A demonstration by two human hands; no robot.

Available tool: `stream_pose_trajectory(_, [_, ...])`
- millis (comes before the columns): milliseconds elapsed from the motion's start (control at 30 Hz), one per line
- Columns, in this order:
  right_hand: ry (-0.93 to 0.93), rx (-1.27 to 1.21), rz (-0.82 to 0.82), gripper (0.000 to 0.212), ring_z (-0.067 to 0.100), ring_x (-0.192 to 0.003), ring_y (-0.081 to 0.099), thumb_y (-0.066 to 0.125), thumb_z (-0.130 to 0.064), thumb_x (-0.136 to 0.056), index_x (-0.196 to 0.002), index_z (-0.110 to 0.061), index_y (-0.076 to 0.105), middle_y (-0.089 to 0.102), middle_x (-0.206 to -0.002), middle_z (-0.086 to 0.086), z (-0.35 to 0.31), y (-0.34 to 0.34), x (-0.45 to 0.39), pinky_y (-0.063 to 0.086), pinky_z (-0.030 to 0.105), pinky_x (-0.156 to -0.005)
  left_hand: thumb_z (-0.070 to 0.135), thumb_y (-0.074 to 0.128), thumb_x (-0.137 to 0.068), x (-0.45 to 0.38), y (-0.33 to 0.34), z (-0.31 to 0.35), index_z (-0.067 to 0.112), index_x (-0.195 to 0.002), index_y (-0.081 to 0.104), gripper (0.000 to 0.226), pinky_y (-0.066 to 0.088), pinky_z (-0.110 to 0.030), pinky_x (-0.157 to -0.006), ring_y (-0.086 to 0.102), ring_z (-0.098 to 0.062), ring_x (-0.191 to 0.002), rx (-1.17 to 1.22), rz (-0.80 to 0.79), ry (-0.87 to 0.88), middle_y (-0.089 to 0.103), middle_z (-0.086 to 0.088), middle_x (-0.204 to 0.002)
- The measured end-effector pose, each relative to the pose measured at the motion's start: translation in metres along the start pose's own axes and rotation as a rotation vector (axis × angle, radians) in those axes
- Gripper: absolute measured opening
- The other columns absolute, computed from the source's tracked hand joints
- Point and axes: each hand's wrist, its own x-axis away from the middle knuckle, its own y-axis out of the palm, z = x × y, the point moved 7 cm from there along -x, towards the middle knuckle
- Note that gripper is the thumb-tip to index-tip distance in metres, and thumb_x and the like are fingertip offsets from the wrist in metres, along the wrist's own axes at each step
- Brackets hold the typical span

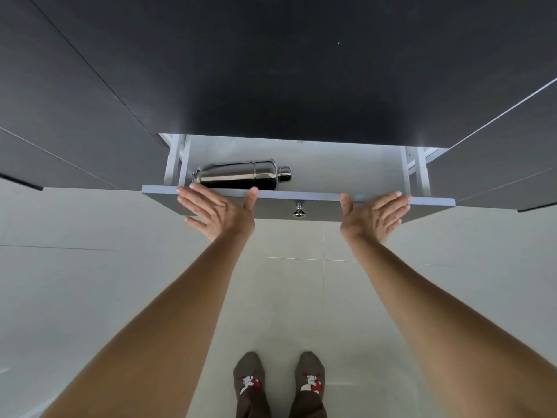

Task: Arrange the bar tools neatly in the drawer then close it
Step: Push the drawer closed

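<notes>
A shiny steel cocktail shaker (241, 175) lies on its side in the left part of the white drawer (343, 170), cap pointing right. The drawer stands partly out of the dark cabinet. Its dark front panel (319, 206) carries a small metal knob (298, 210). My left hand (218, 212) lies flat against the left part of the front panel, fingers spread, fingertips at its top edge. My right hand (375, 215) lies flat against the right part the same way. Neither hand holds anything. The drawer's rear is hidden under the counter.
A dark countertop (271, 70) overhangs the drawer. Dark cabinet fronts (497, 176) flank it on both sides. Below is a pale tiled floor (120, 282), with my two feet in brown patterned socks (280, 384) near the bottom of the view.
</notes>
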Motion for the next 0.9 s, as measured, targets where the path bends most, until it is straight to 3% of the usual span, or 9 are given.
stream_pose_trajectory(300, [0.05, -0.046, 0.06, 0.109, 0.035, -0.148, -0.01, 0.039, -0.071, -0.083, -0.148, 0.0, -0.012, -0.014, -0.158, 0.023, -0.034, -0.001, -0.035, 0.007, 0.044, -0.122, 0.083, 0.029, -0.077, -0.034, -0.008, 0.038, 0.0, -0.15, -0.013, 0.119, 0.007, -0.05, -0.121, -0.013, -0.031, -0.15, 0.005, 0.048, -0.022, -0.019, -0.02, -0.159])
stream_pose_trajectory(633, [0.013, -0.076, 0.121, 0.109, 0.039, -0.148, -0.004, 0.035, -0.074, -0.081, -0.149, 0.0, -0.009, -0.009, -0.158, 0.027, -0.05, 0.001, -0.054, 0.011, 0.045, -0.121, 0.083, 0.025, -0.078, -0.054, -0.008, 0.054, 0.001, -0.152, -0.008, 0.115, 0.013, -0.049, -0.12, -0.008, -0.032, -0.15, 0.008, 0.124, 0.07, -0.014, -0.022, -0.16])
stream_pose_trajectory(900, [0.033, -0.197, 0.122, 0.117, 0.031, -0.15, -0.002, 0.043, -0.075, -0.078, -0.148, 0.001, -0.011, -0.009, -0.161, 0.017, -0.056, 0.0, -0.065, 0.012, 0.044, -0.121, 0.085, 0.034, -0.073, -0.065, -0.013, 0.064, -0.001, -0.15, -0.014, 0.125, 0.011, -0.048, -0.119, -0.012, -0.025, -0.151, 0.086, 0.073, 0.018, -0.021, -0.017, -0.159])
